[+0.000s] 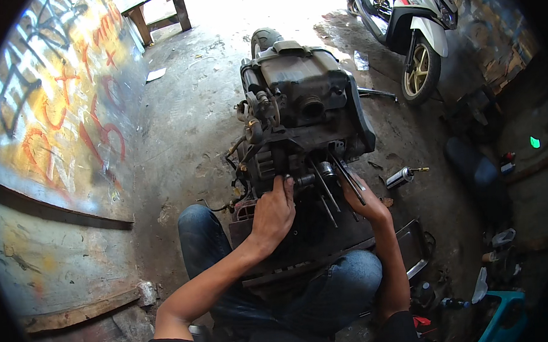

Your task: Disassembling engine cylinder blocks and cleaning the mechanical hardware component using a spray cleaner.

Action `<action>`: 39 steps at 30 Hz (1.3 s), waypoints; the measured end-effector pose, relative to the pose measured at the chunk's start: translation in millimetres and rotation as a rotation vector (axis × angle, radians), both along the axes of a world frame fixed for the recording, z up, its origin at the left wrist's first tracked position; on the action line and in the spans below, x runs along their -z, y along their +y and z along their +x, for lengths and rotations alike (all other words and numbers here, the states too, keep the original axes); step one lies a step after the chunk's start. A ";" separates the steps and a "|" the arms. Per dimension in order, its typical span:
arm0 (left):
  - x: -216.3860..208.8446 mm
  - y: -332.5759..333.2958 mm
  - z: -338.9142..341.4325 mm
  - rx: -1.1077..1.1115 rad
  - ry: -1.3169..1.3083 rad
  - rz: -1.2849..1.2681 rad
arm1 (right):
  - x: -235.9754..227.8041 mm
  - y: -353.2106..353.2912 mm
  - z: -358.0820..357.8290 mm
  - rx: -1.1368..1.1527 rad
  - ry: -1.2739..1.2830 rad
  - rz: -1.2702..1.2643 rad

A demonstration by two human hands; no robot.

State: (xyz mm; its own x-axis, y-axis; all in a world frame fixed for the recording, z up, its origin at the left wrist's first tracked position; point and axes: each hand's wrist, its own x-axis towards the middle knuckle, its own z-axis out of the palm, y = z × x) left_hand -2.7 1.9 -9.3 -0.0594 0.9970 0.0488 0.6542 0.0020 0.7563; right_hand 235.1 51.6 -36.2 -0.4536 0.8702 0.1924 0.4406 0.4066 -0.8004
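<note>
- The left hand (273,213) is curled, its fingertips against the lower near face of the engine; whether they pinch a small part there, I cannot tell.
- The right hand (369,204) reaches up beside the studs at the engine's near end, its fingers partly hidden behind them; I cannot tell whether they grasp anything.
- The landmark is the bulky, grimy, black-and-grey metal scooter engine (292,110), with a dark box-like housing on top.
- The step in hand looks like close work around the opened near end of the engine, where a round, silvery metal piston (328,171) is exposed among long, thin, dark metal studs (348,179).
- The next move seems to call for 2 steady hands, keeping the piston from knocking the studs.
- The piston lies at the engine's near end, between the 2 hands: right of the left fingertips and left of the right hand.
- A silver cylindrical spray can (400,178) lies right of the engine's near end; a shallow rectangular metal tray (418,267) sits nearer the person, to the engine's lower right.
</note>
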 end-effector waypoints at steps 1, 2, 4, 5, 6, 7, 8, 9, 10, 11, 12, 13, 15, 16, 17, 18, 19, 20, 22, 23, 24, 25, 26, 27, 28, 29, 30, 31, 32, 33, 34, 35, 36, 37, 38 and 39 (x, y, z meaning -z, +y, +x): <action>2.6 -1.2 -0.2 -0.017 -0.010 0.038 | 0.9 -0.1 -0.5 -0.008 -0.014 0.069; 3.6 -2.2 0.1 -0.015 -0.010 0.041 | 1.1 -0.1 -0.6 -0.017 -0.027 0.137; -14.6 -4.6 1.6 -0.052 -0.380 -0.483 | -1.4 -0.4 -0.2 -0.009 -0.032 0.078; -10.3 -0.6 1.1 -0.053 -0.378 -0.487 | -1.7 -0.5 0.4 -0.003 -0.039 0.023; -7.7 5.6 -1.9 -0.023 -0.457 -0.546 | -2.5 -0.1 -1.0 -0.008 -0.040 0.022; -7.7 11.2 -4.4 0.007 -0.536 -0.604 | -3.2 0.1 -2.3 0.005 -0.035 0.029; -9.3 15.1 -6.1 0.002 -0.538 -0.603 | -3.8 0.1 -3.6 0.018 -0.030 0.035; -18.2 19.6 -6.3 0.024 -0.571 -0.734 | -2.6 0.2 -3.5 0.016 -0.028 0.034; -23.2 24.3 -6.9 0.045 -0.603 -0.864 | -1.2 0.4 -2.9 0.022 -0.042 0.019; -19.7 29.3 -10.9 0.076 -0.613 -0.904 | 0.3 0.5 -2.4 0.029 -0.055 0.003; -25.9 32.8 -8.8 0.080 -0.616 -0.905 | -0.3 0.7 -0.4 0.032 -0.060 0.002; -36.4 34.3 -5.9 0.047 -0.609 -0.944 | 0.6 1.1 0.5 0.009 -0.066 0.053; -41.1 38.6 -6.8 0.012 -0.652 -1.028 | 2.0 2.3 -0.2 -0.020 -0.070 0.102; -41.3 36.4 -5.4 0.006 -0.654 -1.028 | 2.0 2.6 -1.8 -0.033 -0.067 0.121; -41.9 30.6 -0.2 -0.032 -0.615 -0.955 | 3.0 2.8 -3.5 -0.046 -0.065 0.139; -40.9 24.8 6.3 -0.061 -0.577 -0.887 | 4.5 1.4 -1.4 -0.046 -0.069 0.135; -32.0 19.1 13.4 -0.031 -0.436 -0.773 | 8.5 -1.2 4.9 -0.036 -0.082 0.196; 4.2 7.3 18.2 -0.097 -0.217 -0.339 | 11.4 -1.0 3.9 -0.042 -0.083 0.261; -9.4 4.3 15.4 -0.072 -0.296 -0.416 | 6.0 -0.6 4.1 -0.058 -0.063 0.189; -13.5 4.4 14.7 -0.076 -0.298 -0.421 | 5.0 0.1 3.9 -0.070 -0.045 0.123; -15.8 3.4 16.7 -0.088 -0.321 -0.411 | 9.9 -2.9 8.7 -0.072 -0.051 0.112; -14.5 2.9 18.2 -0.098 -0.346 -0.401 | 15.7 -7.7 16.1 -0.044 -0.158 0.089; -10.2 2.1 18.9 -0.098 -0.355 -0.414 | 20.0 -10.0 20.1 -0.016 -0.268 0.065; -6.0 0.9 19.5 -0.099 -0.363 -0.365 | 18.1 -9.9 18.7 -0.018 -0.276 0.054; -1.2 -0.8 20.7 -0.098 -0.373 -0.316 | 11.7 -11.0 17.7 -0.023 -0.296 0.051; 6.6 -3.9 23.1 -0.095 -0.383 -0.329 | 5.1 -12.2 16.5 -0.026 -0.318 0.048; 14.2 -7.2 24.8 -0.096 -0.373 -0.227 | -3.9 -12.0 12.7 -0.026 -0.325 0.045; 24.7 -8.7 23.5 -0.096 -0.361 -0.128 | -10.0 -12.3 5.5 -0.011 -0.295 0.053; 39.0 -7.0 21.7 -0.094 -0.366 -0.134 | -12.1 -11.8 0.9 0.005 -0.264 0.062; 49.8 -3.0 21.1 -0.088 -0.303 0.025 | -11.4 -11.7 1.4 0.008 -0.273 0.059; 58.2 -1.8 20.8 -0.083 -0.238 0.185 | -10.3 -12.1 2.3 0.006 -0.376 0.006; 63.7 -3.9 20.5 -0.082 -0.244 0.184 | -9.6 -12.2 2.2 0.004 -0.477 -0.047; 65.7 -4.9 23.1 -0.088 -0.277 0.162 | -9.1 -12.3 4.2 0.009 -0.489 -0.049; 66.7 -5.5 24.6 -0.094 -0.308 0.141 | -9.0 -12.1 5.0 0.032 -0.506 -0.098; 64.8 -5.8 23.8 -0.092 -0.316 0.142 | -8.2 -11.9 6.2 0.055 -0.521 -0.145; 57.6 -5.1 24.5 -0.083 -0.384 0.106 | 7.2 -13.5 20.0 -0.051 -0.633 0.353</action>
